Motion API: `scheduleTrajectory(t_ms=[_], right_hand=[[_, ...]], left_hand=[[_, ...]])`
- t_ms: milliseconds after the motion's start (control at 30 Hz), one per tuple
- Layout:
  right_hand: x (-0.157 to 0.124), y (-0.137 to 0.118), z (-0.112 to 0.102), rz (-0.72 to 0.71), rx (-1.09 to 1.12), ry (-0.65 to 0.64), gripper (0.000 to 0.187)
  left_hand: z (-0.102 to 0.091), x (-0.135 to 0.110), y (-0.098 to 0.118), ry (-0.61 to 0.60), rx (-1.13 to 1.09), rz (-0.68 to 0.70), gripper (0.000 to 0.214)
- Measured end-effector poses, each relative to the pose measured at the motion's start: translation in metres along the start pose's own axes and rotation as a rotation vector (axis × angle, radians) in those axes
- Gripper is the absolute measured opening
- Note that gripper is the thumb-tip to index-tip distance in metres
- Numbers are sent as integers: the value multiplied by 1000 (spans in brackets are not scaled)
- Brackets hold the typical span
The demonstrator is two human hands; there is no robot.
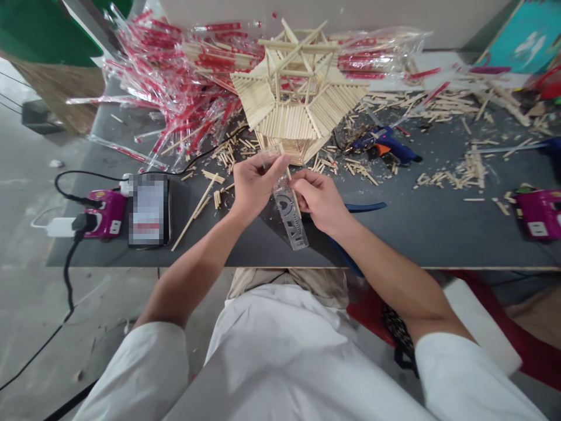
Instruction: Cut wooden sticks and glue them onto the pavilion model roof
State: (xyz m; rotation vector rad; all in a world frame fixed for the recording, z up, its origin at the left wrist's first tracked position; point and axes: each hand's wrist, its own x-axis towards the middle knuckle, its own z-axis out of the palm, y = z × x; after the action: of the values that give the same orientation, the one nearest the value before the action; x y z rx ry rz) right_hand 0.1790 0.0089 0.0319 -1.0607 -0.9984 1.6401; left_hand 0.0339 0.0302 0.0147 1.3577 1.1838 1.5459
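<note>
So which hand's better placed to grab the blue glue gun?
Right, probably: the right hand is nearer the blue glue gun. The left hand is farther, thumb over the clear stencil ruler.

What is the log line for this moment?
left hand: holds clear stencil ruler | right hand: holds wooden stick against ruler | nearby: chopstick pavilion model, glue gun

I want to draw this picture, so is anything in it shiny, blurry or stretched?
In the head view, the plastic wrappers shine with bright glare, the phone is blurred into blocks, and the white sleeves look huge and stretched near the bottom edge. The clear plastic ruler stays sharp enough to show its cut-out shapes, and the shadows are soft.
</note>
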Motion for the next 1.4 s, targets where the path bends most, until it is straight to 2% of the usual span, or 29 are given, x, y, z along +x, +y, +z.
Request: scheduleTrajectory(t_ms=[300,600,800,1067,1400], right_hand=[[1,6,-2,-45,-39,34,12],[2,9,-1,-113,-76,46,16],[2,12,-4,-143,-91,27,12],[1,13,-3,-140,-142,26,16],[1,15,-4,-176,-121,8,18]], left_hand=[[-4,0,10,-8,142,81,49],[-2,-2,14,-16,205,80,58],[-1,-3,15,2,218,105,56],[-1,-3,15,24,197,99,55],[-1,-3,16,2,181,91,55]])
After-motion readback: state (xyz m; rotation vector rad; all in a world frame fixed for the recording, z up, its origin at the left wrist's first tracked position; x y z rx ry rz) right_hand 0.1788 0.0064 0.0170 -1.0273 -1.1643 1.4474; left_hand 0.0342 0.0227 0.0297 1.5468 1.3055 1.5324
